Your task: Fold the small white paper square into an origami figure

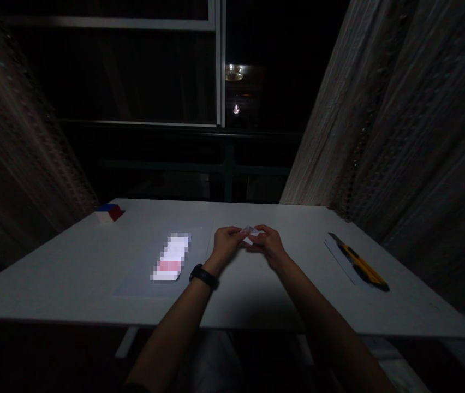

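Note:
Between my two hands is a small piece of folded white paper [250, 231], held a little above the table. My left hand [228, 243], with a dark watch [203, 276] on its wrist, pinches the paper's left side. On the opposite side my right hand [270, 243] grips it with fingers and thumb. The fingertips partly cover the paper, so its full shape is hidden. Left of my hands, a bright blurred-out rectangle, perhaps a phone screen [172, 257], rests on a pale sheet [136, 281].
A yellow and black utility knife [357, 262] lies on the white table [72, 273] at the right, beside a thin white strip [339, 262]. Near the far left corner sits a blue, red and white block [108, 213]. Curtains [331, 109] hang at both sides of a dark window.

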Motion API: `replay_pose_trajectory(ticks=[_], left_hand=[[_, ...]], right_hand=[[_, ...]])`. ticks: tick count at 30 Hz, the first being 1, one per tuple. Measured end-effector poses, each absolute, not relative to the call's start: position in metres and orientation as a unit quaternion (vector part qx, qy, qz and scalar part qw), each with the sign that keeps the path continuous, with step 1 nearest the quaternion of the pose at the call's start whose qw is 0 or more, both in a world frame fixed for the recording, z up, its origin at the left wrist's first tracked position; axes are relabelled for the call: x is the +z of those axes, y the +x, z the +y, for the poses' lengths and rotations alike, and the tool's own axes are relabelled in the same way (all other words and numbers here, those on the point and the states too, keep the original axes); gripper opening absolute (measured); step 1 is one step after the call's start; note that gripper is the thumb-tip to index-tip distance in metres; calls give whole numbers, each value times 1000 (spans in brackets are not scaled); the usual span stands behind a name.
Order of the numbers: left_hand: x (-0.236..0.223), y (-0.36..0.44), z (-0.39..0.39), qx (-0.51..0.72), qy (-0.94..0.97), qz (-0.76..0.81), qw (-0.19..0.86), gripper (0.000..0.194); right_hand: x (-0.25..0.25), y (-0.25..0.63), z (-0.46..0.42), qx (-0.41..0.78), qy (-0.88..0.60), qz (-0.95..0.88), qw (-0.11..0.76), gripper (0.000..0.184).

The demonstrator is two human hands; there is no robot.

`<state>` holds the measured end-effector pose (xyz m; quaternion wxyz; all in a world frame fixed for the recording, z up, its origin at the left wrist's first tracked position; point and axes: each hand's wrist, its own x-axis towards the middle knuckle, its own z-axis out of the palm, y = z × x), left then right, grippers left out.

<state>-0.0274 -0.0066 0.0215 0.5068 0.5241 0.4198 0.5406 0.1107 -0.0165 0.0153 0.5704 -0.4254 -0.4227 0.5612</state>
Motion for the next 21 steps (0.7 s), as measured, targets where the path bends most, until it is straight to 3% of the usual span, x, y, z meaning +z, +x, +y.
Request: replay_pose_trajectory(ticks=[7,14,21], left_hand=[[25,-30,-9,528,523,409,530,33],[25,-32,-11,517,489,369,598,43],[22,-34,-10,521,452,376,618,30]], right_hand=[[18,120,-17,582,-412,-448,539,37],[17,122,-15,567,-418,-438,558,28],[20,128,-19,606,-358,-493,511,28]])
